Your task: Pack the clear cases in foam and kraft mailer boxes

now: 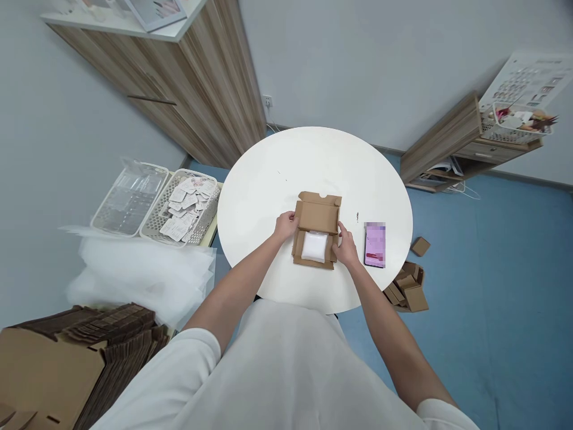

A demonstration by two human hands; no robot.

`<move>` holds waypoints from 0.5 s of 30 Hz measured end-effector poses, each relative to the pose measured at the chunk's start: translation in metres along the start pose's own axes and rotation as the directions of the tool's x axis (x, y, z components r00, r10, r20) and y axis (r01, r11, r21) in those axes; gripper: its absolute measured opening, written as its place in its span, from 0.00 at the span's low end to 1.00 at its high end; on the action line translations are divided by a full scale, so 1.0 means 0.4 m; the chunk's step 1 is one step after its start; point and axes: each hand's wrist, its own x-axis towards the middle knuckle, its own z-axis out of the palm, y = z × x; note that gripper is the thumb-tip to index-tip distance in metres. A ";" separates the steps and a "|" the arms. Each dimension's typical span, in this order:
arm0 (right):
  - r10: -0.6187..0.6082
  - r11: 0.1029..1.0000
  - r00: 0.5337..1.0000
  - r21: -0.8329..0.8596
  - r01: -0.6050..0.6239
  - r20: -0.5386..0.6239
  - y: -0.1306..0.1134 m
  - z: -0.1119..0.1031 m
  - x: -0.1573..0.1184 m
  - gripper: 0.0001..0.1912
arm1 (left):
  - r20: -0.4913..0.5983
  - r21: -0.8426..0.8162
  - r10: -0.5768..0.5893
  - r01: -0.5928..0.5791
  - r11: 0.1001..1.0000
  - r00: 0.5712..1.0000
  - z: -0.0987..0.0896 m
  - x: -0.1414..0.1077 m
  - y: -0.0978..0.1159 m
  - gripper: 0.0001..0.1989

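An open brown cardboard box (317, 216) lies on the white round table (264, 173), its lid folded back toward the far side. Inside its near half rests a flat white packet (314, 246). My left hand (286, 226) grips the box's left edge near the hinge, fingers closed on the cardboard. On the opposite side my right hand (346, 246) holds the right edge, its thumb by the side flap and its fingers along the outside. Parts of the fingers on both hands are hidden behind the cardboard.
A phone (375, 246) lies right of the box. Left of the table stand a white basket of paper slips (156, 212), a clear bin (129, 200), white foam sheets (138, 275) and stacked flat cardboard (49, 376). Folded boxes (409, 286) sit on the floor at right.
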 end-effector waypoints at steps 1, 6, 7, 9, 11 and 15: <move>-0.008 1.000 1.000 0.016 0.008 -0.007 0.002 0.000 0.000 0.36 | -0.011 -0.006 0.023 -0.023 1.000 1.000 -0.002 -0.007 -0.004 0.08; 0.006 0.998 0.996 0.057 0.000 -0.091 0.013 0.011 0.000 0.24 | -0.058 0.101 0.104 -0.098 0.990 0.993 -0.010 -0.060 -0.015 0.03; 0.014 0.998 0.995 0.059 -0.008 -0.100 0.014 0.015 0.000 0.21 | -0.059 0.141 0.109 -0.100 0.985 0.992 -0.009 -0.072 -0.014 0.01; 0.021 0.998 0.995 0.066 -0.014 -0.100 0.013 0.019 0.001 0.14 | -0.041 0.184 0.102 -0.093 0.979 0.994 -0.007 -0.094 -0.008 0.03; 0.018 0.997 0.995 0.078 -0.010 -0.097 0.008 0.020 0.001 0.10 | -0.017 0.181 0.082 -0.077 0.980 0.997 -0.005 -0.112 0.000 0.06; 0.018 0.995 0.998 0.100 -0.012 -0.062 -0.011 0.009 -0.006 0.08 | 0.003 0.179 0.064 -0.063 0.982 0.998 -0.011 -0.134 0.009 0.11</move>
